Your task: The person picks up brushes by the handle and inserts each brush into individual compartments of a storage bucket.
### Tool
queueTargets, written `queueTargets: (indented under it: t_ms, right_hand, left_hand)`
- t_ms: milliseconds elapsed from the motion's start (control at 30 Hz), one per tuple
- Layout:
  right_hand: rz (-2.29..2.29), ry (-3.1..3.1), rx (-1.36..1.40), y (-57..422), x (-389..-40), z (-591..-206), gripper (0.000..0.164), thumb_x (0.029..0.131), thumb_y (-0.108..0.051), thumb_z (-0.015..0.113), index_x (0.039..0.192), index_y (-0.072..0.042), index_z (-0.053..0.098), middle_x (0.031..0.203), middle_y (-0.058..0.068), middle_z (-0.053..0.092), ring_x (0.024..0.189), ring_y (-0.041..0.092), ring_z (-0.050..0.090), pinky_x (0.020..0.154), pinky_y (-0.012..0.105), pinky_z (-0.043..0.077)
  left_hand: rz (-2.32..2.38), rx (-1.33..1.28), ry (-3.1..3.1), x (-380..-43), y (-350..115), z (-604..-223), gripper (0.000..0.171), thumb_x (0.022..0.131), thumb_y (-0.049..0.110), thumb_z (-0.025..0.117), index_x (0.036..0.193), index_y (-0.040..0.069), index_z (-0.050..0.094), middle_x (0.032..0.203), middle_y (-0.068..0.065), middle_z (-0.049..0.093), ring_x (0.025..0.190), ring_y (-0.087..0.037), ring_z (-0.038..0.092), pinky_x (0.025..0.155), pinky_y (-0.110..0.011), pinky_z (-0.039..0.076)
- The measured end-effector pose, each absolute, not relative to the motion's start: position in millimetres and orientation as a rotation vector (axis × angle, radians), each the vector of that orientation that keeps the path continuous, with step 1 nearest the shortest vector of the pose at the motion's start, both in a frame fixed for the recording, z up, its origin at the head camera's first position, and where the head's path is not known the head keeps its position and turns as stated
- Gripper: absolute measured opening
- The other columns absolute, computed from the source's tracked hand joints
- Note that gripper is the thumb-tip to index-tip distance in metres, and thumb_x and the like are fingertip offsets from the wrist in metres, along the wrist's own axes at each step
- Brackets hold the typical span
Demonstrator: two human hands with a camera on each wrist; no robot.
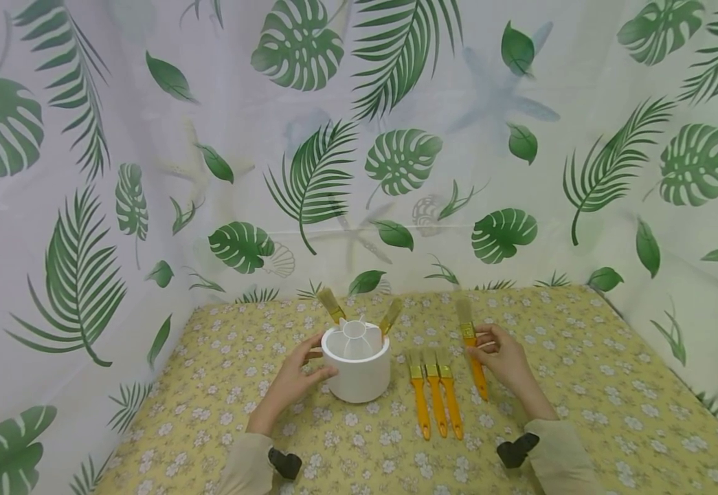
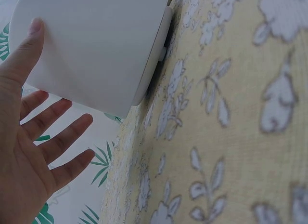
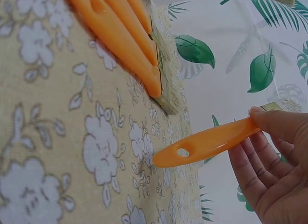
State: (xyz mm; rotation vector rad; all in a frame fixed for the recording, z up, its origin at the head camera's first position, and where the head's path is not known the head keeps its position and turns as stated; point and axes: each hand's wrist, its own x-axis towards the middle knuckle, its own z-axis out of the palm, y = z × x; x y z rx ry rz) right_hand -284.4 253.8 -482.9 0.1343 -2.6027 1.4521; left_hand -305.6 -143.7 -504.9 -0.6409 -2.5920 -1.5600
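A white round holder with inner dividers around a central tube stands on the table. Two paintbrushes, one at its left and one at its right, poke out bristles up. My left hand is at the holder's left side, thumb against the wall and the other fingers spread out fairly straight, as the left wrist view shows. My right hand pinches a paintbrush with an orange handle between thumb and fingers, bristles pointing away from me. Between holder and right hand lie three more paintbrushes side by side.
A yellow flowered cloth covers the table. Behind it and along the sides hangs a white curtain printed with green leaves. Dark straps sit around both wrists.
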Motion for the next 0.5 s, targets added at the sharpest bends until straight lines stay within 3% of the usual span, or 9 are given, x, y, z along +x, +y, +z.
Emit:
queueTargets:
  t_ms: [233,500]
  right_hand:
    - [1.387,-2.604,0.138,253.1,-284.1,-482.1,0.040,0.089,-0.015,0.063,0.124,-0.002,0.049,0.106,0.020,0.057,0.092,0.032,0.061,0.069,0.034,0.056]
    - [1.380,-2.601,0.129,252.7,-285.3,-481.0,0.039,0.089,-0.013,0.063,0.123,-0.003,0.049,0.107,0.018,0.058,0.094,0.033,0.061,0.071,0.035,0.056]
  left_hand:
    - [-1.569,-0.643,-2.595,-305.1,-144.4,-505.7,0.073,0.078,0.039,0.072,0.142,0.030,0.036,0.143,0.002,0.040,0.119,-0.025,0.050,0.098,-0.053,0.041]
    - [-1.572,-0.661,-2.557,-305.2,-143.8,-505.7,0.073,0.079,0.025,0.074,0.142,0.025,0.037,0.142,-0.002,0.042,0.119,-0.029,0.050,0.103,-0.055,0.035]
